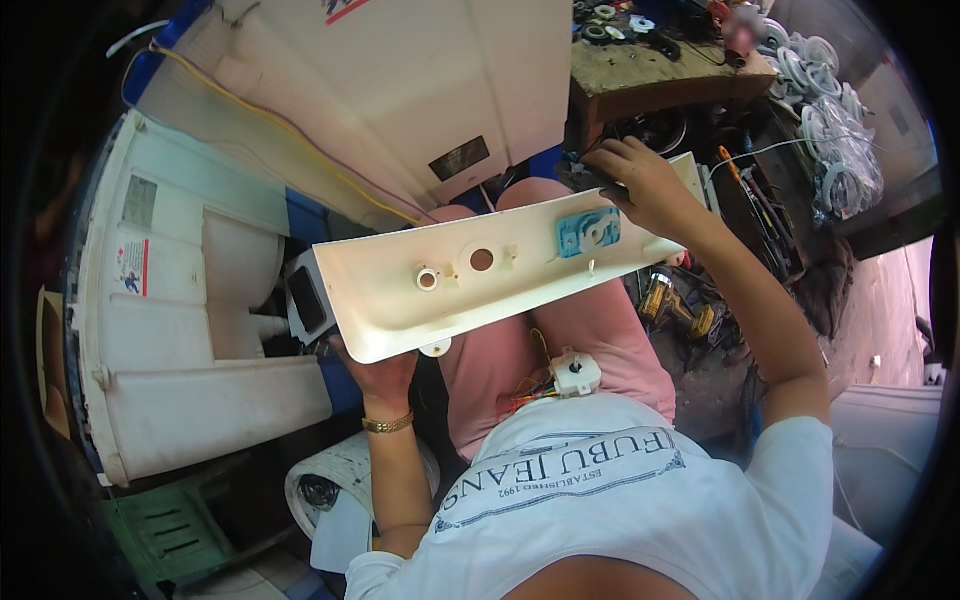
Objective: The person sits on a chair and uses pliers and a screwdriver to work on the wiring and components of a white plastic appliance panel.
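Note:
A long cream plastic panel lies tilted above my lap, with round holes and a blue plastic part on its inner face. My left hand supports the panel's left end from below, its fingers partly hidden. My right hand is over the panel's upper right edge, fingers curled on something small and dark that I cannot make out. A white boxy component with coloured wires rests on my lap.
White appliance bodies stand left and ahead. A cluttered wooden bench is at upper right, bagged white parts beside it. A yellow drill and tools lie right. A green plastic stool sits lower left.

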